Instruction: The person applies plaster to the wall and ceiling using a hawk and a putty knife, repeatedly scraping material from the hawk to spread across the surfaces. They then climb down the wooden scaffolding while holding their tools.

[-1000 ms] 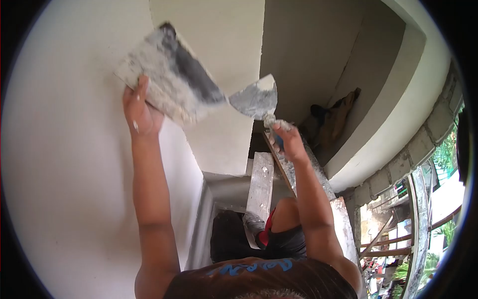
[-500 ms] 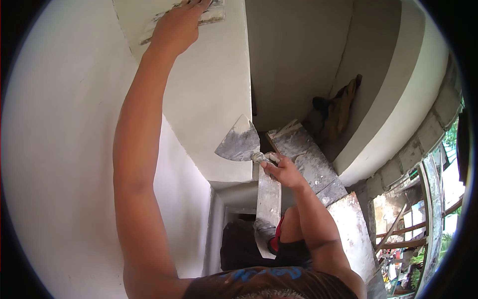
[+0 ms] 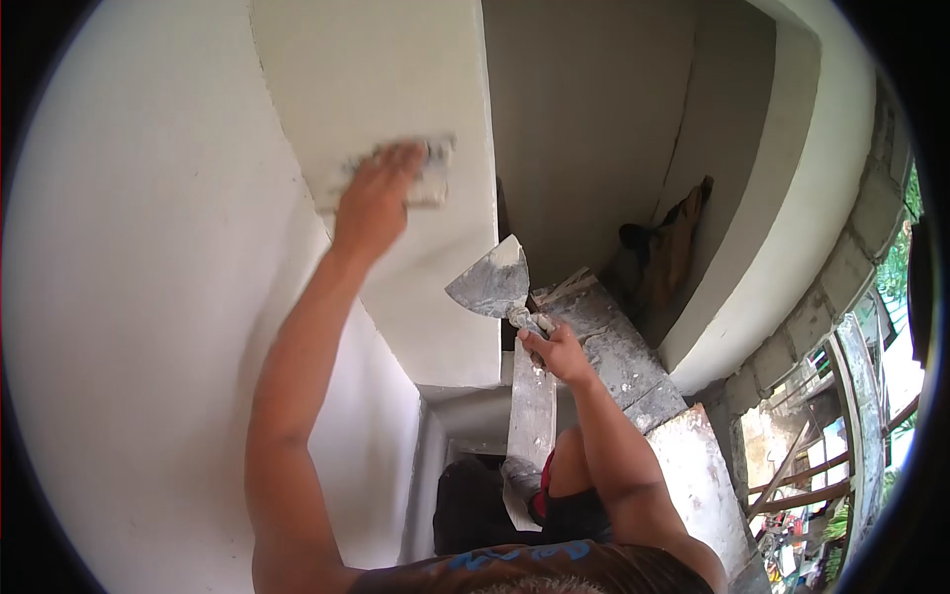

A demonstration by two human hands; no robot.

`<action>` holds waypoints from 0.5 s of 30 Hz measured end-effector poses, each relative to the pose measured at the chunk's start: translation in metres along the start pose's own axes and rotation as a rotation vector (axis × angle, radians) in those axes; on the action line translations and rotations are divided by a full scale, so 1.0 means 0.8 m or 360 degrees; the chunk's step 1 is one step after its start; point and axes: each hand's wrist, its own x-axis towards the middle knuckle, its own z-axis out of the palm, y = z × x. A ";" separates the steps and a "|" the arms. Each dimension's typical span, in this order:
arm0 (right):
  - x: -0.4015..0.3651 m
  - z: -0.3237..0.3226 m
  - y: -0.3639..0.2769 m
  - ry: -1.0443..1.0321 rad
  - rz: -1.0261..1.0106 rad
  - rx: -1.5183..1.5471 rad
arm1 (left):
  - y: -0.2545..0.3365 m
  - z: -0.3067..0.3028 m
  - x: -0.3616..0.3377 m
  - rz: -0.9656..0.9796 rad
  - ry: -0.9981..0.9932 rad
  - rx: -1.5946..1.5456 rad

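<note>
My left hand is closed on a flat plastering trowel, whose blade is against the pale wall panel. Hand and tool are slightly smeared by motion, and the fingers cover much of the trowel. Lower and to the right, my right hand grips the handle of a wide putty knife. Grey and white filler coats its fan-shaped blade, which points up and left in front of the panel's lower right part. White residue also sticks to the knife's neck and handle.
Splattered planks and a narrow board lie below my right arm. A smooth white wall rises on the left. Behind the panel's edge is a shadowed recess with brown and dark items. An opening shows outdoors.
My left hand has moved down the panel with the trowel, from the top edge of view. The putty knife and right hand sit slightly lower and farther right in view.
</note>
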 end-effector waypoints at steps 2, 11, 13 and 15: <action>0.002 -0.002 0.003 0.0000 0.0036 -0.0051 | -0.019 -0.040 0.077 0.0013 0.0277 0.0193; 0.014 -0.016 0.017 0.0044 -0.0005 -0.0204 | -0.049 0.014 0.116 -0.0038 0.0126 0.0553; 0.009 -0.020 0.020 0.0040 -0.0022 -0.0176 | -0.033 0.027 0.077 -0.0061 -0.0007 0.0537; 0.015 -0.019 0.030 0.0094 0.0025 -0.0077 | -0.018 0.039 0.025 -0.0020 -0.0141 0.0481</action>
